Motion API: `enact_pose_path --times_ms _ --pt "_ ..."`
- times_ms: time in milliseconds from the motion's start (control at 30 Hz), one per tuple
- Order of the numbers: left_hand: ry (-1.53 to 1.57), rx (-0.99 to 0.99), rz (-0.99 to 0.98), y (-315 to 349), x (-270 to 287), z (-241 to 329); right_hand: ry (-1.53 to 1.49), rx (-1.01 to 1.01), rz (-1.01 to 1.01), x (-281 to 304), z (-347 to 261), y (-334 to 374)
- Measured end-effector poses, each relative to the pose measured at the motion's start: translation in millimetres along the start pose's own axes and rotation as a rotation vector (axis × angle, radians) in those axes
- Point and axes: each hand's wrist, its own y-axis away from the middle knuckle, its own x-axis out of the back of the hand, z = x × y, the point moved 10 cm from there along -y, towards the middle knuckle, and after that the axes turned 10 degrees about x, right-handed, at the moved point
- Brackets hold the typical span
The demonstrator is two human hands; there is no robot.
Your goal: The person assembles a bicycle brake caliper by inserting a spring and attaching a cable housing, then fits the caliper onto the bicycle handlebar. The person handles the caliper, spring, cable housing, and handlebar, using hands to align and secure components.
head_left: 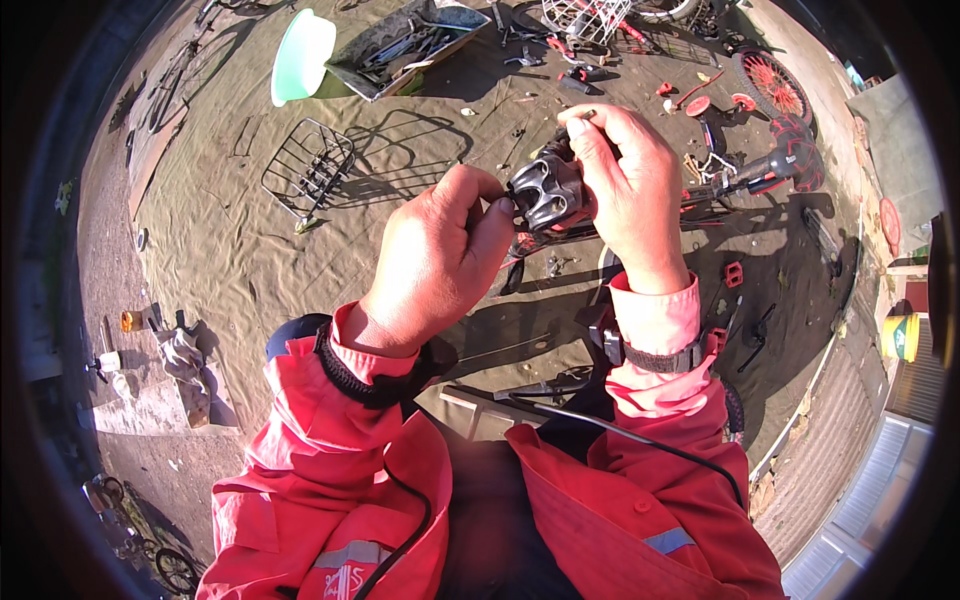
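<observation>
A black bicycle stem [549,196] with a forked clamp end sits between my two hands, in front of my chest. My left hand [437,255] is closed in a pinch at the stem's left edge; whatever lies between its thumb and finger is too small to make out. On the other side my right hand [632,190] is against the stem. Its thumb and forefinger pinch a small, thin brass-coloured metal piece [588,115] above the stem, while its other fingers are mostly hidden. Behind the stem, a bicycle frame runs right toward a black-and-red saddle [797,160].
A brown ground cloth [235,270] spreads below, with a black wire basket [308,168] left of my hands. Beyond are a pale green basin [303,58] and a tool tray [400,75]. Loose bike parts, a red-spoked wheel [775,85] and a red pedal [734,274] lie right.
</observation>
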Motion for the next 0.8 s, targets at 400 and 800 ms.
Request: enact_pose_path --times_ms 400,800 --pt "-0.046 -0.071 -0.026 -0.2 -1.3 5.3 0.002 0.012 0.002 0.1 -0.3 0.1" --pt "0.297 0.165 -0.231 -6.9 -9.2 -25.3 -0.048 -0.017 -0.009 -1.4 3.0 1.0"
